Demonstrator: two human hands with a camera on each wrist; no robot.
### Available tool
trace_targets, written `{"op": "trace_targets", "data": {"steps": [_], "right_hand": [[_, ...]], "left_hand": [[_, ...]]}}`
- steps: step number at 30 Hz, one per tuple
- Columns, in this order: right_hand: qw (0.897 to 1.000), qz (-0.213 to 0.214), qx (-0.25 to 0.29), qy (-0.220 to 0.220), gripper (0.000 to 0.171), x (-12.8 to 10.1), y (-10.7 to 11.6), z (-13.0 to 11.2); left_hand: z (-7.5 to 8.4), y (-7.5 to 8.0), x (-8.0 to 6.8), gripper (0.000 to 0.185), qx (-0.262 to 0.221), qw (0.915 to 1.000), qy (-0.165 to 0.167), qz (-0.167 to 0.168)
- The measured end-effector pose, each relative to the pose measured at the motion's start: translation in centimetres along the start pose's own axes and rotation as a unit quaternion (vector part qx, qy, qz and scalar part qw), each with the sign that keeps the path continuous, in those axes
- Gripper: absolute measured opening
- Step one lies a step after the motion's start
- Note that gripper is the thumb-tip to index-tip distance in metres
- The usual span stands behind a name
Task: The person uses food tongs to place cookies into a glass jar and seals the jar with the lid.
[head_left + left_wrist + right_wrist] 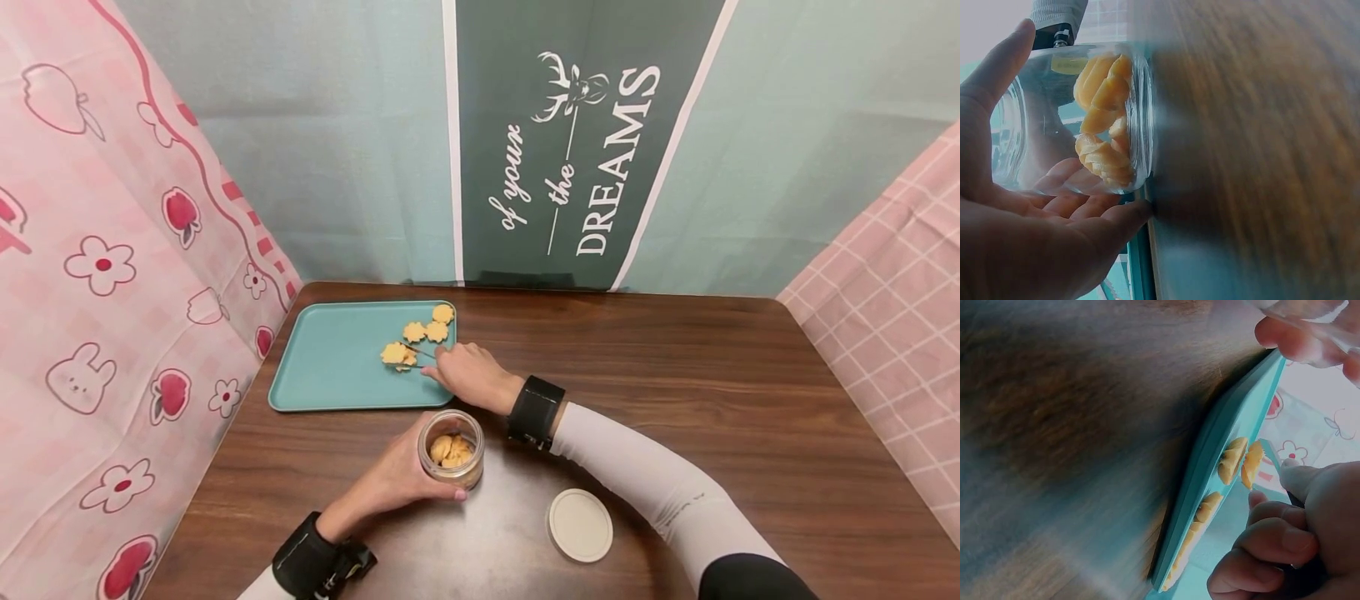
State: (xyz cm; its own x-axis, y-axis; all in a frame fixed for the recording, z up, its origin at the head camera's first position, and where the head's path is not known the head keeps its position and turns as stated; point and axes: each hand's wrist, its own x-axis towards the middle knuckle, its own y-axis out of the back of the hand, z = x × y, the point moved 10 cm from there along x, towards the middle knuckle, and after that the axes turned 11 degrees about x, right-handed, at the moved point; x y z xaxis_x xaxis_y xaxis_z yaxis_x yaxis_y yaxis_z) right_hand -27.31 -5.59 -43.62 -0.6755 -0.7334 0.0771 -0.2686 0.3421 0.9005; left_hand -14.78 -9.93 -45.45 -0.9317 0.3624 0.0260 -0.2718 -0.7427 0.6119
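Observation:
My left hand point(420, 477) grips a small clear glass jar point(452, 448) that stands open on the wooden table and holds several orange cookies. In the left wrist view the jar point(1072, 119) lies against my palm point(1016, 231), the cookies point(1107, 125) piled at its bottom. My right hand point(459, 373) rests at the right edge of a teal tray point(330, 367) and pinches a thin pair of tongs point(1270, 456). The tong tips reach a flower-shaped cookie point(395, 354) on the tray. A few more such cookies point(431, 325) lie just behind it.
A round white lid point(580, 524) lies flat on the table point(675, 383) to the right of the jar, near my right forearm. Cloth backdrops close in the left, back and right sides. The tray's left half is bare.

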Motion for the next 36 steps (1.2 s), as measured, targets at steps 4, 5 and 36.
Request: {"op": "trace_targets", "data": {"steps": [4,5,36], "right_hand": [[1.000,0.005,0.004,-0.001,0.040,-0.1,0.2,0.0],[1.000,0.007,0.005,-0.001,0.040,-0.2,0.3,0.0],[0.999,0.030,-0.008,0.004,0.041,-3.4,2.9,0.1]], "left_hand": [[0.0,0.0,0.0,0.095,-0.003,1.0000,0.000,-0.003],[0.0,0.0,0.0,0.095,-0.003,1.0000,0.000,-0.002],[-0.1,-0.1,-0.1,0.098,0.015,0.9998,0.015,0.000]]}}
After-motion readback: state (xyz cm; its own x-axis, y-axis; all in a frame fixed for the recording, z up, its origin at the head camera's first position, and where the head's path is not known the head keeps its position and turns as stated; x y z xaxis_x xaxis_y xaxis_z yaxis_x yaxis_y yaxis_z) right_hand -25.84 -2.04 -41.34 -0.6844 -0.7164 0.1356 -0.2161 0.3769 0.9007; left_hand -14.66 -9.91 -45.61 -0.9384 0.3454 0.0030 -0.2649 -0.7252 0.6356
